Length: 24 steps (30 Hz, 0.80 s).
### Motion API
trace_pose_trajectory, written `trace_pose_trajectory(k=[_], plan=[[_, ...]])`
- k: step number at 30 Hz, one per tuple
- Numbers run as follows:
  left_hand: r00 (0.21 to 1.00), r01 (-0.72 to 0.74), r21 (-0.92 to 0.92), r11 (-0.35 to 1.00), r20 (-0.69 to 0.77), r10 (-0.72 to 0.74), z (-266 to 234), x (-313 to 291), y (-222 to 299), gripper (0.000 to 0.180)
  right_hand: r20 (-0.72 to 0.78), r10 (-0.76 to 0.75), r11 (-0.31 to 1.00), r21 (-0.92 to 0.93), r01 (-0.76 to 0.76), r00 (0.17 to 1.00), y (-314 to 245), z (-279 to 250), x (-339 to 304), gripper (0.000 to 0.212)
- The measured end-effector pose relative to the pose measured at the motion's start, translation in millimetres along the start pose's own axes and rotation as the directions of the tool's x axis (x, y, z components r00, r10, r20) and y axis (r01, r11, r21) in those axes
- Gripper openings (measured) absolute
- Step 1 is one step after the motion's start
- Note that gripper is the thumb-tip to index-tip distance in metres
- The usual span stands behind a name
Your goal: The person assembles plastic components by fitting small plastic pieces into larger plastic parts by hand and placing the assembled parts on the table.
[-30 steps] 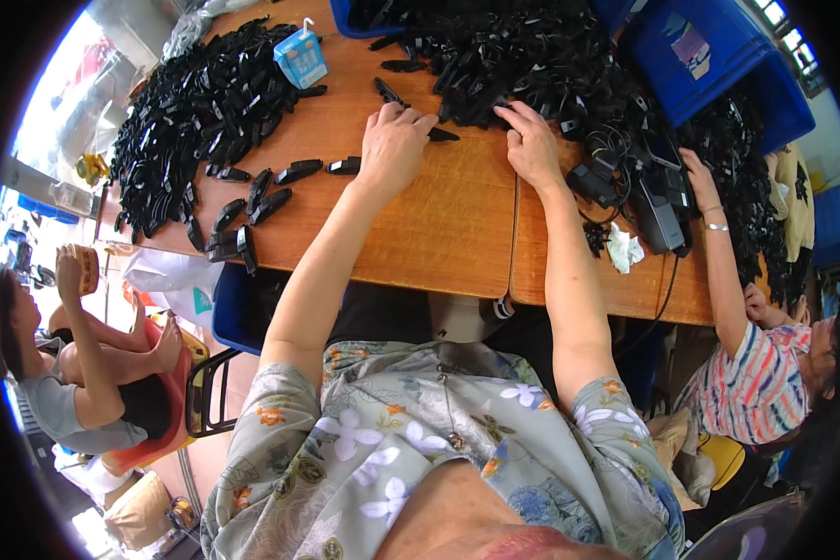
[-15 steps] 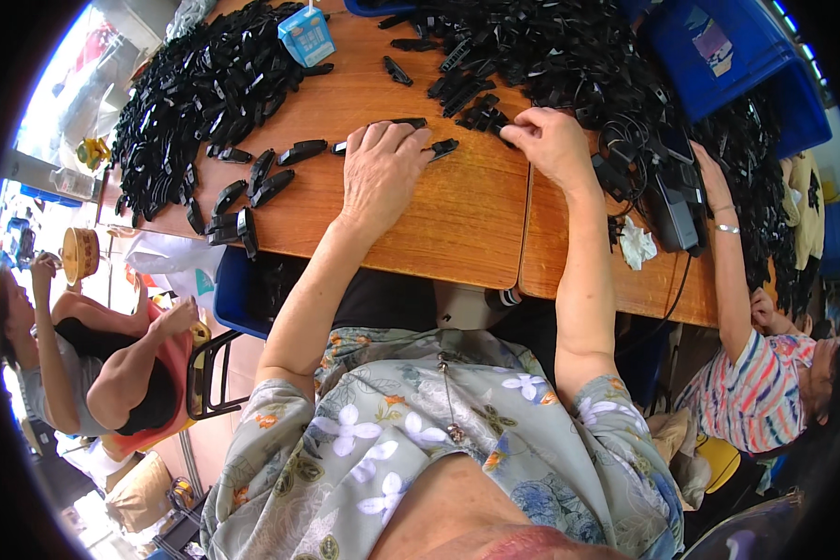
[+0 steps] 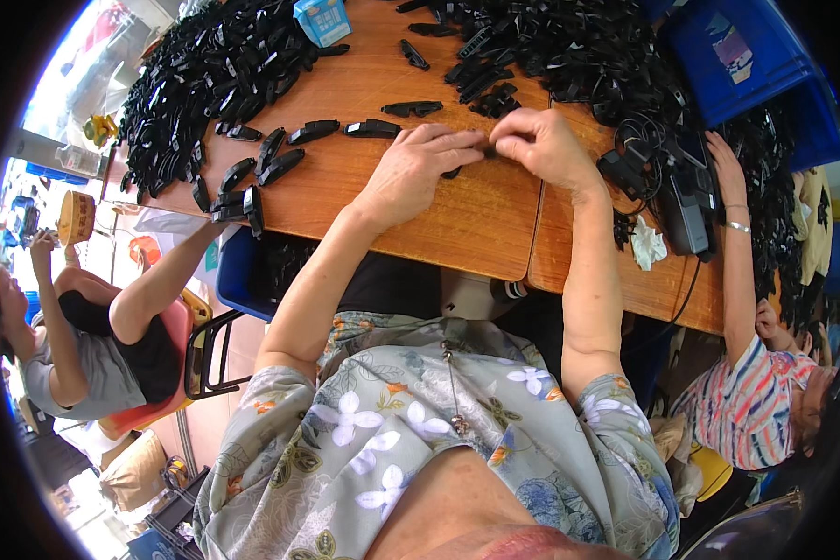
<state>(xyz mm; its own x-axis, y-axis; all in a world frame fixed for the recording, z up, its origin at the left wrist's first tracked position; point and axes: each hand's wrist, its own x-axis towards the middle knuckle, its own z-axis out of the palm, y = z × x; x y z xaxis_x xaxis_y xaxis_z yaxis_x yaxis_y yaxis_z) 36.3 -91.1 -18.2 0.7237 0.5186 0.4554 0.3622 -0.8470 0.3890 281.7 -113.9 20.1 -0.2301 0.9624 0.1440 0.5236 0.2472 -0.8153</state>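
My left hand [image 3: 411,179] is above the wooden table [image 3: 481,229], its fingers bent together and reaching toward my right hand. The end of a small black plastic piece [image 3: 451,173] pokes out under its fingers. My right hand [image 3: 549,151] meets it fingertip to fingertip in a pinch; something small and dark shows between the tips, mostly hidden. Just beyond the hands lie a long black piece [image 3: 412,108] and a small black cluster [image 3: 497,100]. Left of my left hand, a glossy black piece [image 3: 372,128] rests alone.
Heaps of black pieces cover the far left [image 3: 215,84] and far right [image 3: 588,56]. A blue carton [image 3: 322,21] stands by the left heap. At right are a black corded device [image 3: 686,219], crumpled tissue [image 3: 648,244], a blue bin [image 3: 733,56] and another person's arm [image 3: 735,233].
My left hand has moved right, uncovering the black pieces it lay over, and its fingertips now meet my right hand's. My right hand has shifted slightly nearer. The person at left has reached out an arm.
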Motion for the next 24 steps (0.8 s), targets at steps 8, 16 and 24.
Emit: trace_pose_trajectory(k=[8, 16, 24], plan=[[0.977, 0.139, 0.118, 0.983, -0.178, -0.116, 0.0, -1.6, 0.3, 0.027, -0.033, -0.320, 0.916, -0.265, 0.300, 0.947, 12.8, 30.1, 7.9, 0.022], [0.916, 0.346, 0.074, 0.935, -0.244, -0.319, -11.1, -8.8, -9.6, 0.031, -0.150, -0.003, 0.922, -0.383, -0.056, 0.989, -6.9, 27.1, 4.3, 0.022], [0.909, 0.334, 0.053, 0.941, -0.283, -0.307, -8.7, -5.2, -11.8, 0.033, -0.188, -0.246, 0.779, -0.622, 0.078, 0.951, 17.3, 53.3, 20.1, 0.025]])
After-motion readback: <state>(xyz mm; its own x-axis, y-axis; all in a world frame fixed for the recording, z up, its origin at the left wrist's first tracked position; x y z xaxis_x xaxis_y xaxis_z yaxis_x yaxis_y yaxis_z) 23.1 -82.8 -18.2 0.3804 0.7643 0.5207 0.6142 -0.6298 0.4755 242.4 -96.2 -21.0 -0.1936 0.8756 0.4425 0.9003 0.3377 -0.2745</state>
